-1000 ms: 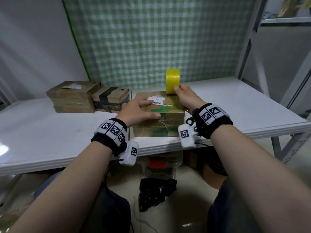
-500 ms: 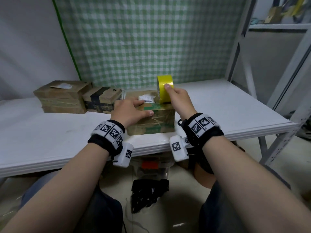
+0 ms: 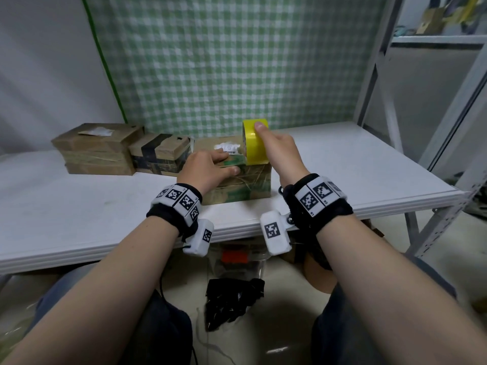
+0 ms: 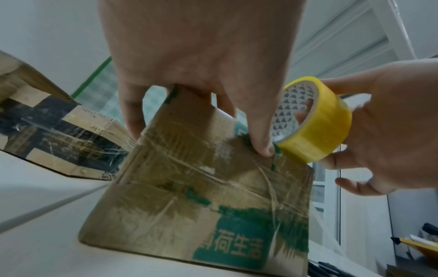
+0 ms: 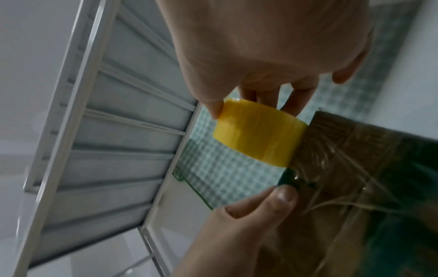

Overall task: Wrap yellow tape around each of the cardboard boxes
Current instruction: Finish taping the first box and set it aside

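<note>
1. Roll of yellow tape (image 3: 255, 143) standing on edge on top of the near cardboard box (image 3: 237, 180), at that box's right end, touching the top face.
2. Right hand (image 3: 280, 151) pinching the roll: thumb on the outer band, fingertips (image 4: 302, 115) inside the core.
3. Left hand (image 3: 208, 168) spread flat across the near box's top, thumb tip (image 4: 266, 150) pressed at the front top edge just beside the roll.
4. Near box resting on the white desk (image 3: 342, 164) close to the front edge; green print and glossy clear tape on the front face, white label (image 3: 228, 148) on top left of the roll.
5. Left of the near box, touching or just beside it: second box with black tape (image 3: 160, 155); further left, larger third box (image 3: 96, 148).
6. Behind the near box: green checked cloth (image 3: 237, 61) on the wall. Right of it: grey metal shelving (image 3: 411, 75).
</note>
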{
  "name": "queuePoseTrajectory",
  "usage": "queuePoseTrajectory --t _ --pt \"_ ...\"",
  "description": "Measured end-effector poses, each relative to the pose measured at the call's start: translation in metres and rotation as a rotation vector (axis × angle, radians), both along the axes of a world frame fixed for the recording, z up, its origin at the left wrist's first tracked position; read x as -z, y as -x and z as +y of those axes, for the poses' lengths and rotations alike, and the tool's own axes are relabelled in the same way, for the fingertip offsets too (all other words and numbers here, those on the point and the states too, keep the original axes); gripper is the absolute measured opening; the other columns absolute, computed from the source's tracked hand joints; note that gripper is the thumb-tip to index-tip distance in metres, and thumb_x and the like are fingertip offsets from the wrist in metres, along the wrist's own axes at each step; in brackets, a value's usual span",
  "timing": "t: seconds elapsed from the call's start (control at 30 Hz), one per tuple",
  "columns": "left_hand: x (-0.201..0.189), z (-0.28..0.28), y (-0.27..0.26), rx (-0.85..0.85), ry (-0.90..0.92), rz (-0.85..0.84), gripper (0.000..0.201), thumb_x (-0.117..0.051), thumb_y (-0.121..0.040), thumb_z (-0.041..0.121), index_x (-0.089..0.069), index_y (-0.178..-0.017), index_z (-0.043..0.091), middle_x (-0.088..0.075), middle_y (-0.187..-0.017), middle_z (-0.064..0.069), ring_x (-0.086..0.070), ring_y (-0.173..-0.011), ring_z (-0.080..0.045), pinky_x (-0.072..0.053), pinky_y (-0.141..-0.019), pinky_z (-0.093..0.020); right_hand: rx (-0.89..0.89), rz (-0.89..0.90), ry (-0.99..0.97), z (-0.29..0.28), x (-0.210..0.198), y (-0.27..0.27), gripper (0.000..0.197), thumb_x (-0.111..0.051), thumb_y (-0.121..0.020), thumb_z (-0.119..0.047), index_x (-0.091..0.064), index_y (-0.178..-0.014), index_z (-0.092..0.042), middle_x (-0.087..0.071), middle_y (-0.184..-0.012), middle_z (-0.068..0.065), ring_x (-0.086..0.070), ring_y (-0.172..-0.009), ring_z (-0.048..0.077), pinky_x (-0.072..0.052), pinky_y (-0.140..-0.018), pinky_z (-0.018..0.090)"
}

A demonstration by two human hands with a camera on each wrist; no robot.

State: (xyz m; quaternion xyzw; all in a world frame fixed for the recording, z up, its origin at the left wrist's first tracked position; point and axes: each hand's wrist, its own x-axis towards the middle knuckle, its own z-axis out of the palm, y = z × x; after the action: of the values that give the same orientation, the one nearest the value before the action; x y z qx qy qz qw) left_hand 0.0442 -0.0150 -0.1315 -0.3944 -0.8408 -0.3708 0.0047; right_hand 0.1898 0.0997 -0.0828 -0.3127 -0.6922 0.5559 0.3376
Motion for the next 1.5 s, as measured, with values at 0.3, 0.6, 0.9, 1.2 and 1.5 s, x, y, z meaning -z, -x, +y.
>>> queuePoseTrajectory --t 0.3,0.6,0.9,1.2,1.5 --pt "-0.005 0.000 0.011 0.032 -0.035 -0.132 0.064 -0.089 -0.072 0.045 -0.070 -0.128 0.022 -0.061 -0.141 0.007 -0.058 -0.125 -0.010 -0.043 -0.112 -0.032 -0.067 -0.095 0.055 -0.002 -0.019 -0.010 0.057 -0.063 -0.087 -0.059 -0.066 -0.116 -0.010 -0.072 -0.106 0.008 -0.070 -0.097 0.026 -0.056 -0.086 0.040" --pt "-0.001 0.004 0.017 0.041 -0.064 -0.150 0.066 -0.090 -0.071 0.043 -0.070 -0.129 0.020 -0.058 -0.144 0.008 -0.055 -0.129 -0.011 -0.041 -0.115 -0.036 -0.131 -0.255 -0.013 -0.002 -0.015 -0.026 0.042 -0.066 -0.091 -0.046 -0.060 -0.110 -0.010 -0.070 -0.099 0.008 -0.070 -0.085 0.024 -0.053 -0.070 0.031" --pt "0.003 0.006 0.022 0.050 -0.085 -0.134 0.066 -0.091 -0.068 0.042 -0.071 -0.128 0.021 -0.060 -0.142 0.011 -0.056 -0.128 -0.008 -0.041 -0.116 -0.038 -0.179 -0.324 -0.080 0.000 -0.007 -0.025 0.051 -0.064 -0.087 -0.058 -0.063 -0.105 -0.011 -0.068 -0.091 0.007 -0.064 -0.079 0.025 -0.042 -0.065 0.031" --pt "0.002 0.005 0.021 0.056 -0.080 -0.138 0.065 -0.090 -0.068 0.045 -0.072 -0.126 0.022 -0.061 -0.141 0.012 -0.057 -0.127 -0.007 -0.042 -0.114 -0.038 -0.228 -0.361 -0.047 0.000 -0.002 -0.021 0.052 -0.064 -0.088 -0.058 -0.063 -0.109 -0.011 -0.070 -0.097 0.009 -0.067 -0.084 0.028 -0.043 -0.065 0.032" --pt "0.004 0.000 0.023 0.102 -0.040 -0.047 0.066 -0.088 -0.070 0.051 -0.069 -0.129 0.027 -0.057 -0.146 0.013 -0.052 -0.133 -0.007 -0.037 -0.117 -0.039 -0.392 -0.604 0.101 -0.006 0.021 -0.027 0.049 -0.053 -0.099 -0.051 -0.058 -0.123 -0.008 -0.071 -0.095 0.012 -0.066 -0.073 0.025 -0.036 -0.071 0.036"
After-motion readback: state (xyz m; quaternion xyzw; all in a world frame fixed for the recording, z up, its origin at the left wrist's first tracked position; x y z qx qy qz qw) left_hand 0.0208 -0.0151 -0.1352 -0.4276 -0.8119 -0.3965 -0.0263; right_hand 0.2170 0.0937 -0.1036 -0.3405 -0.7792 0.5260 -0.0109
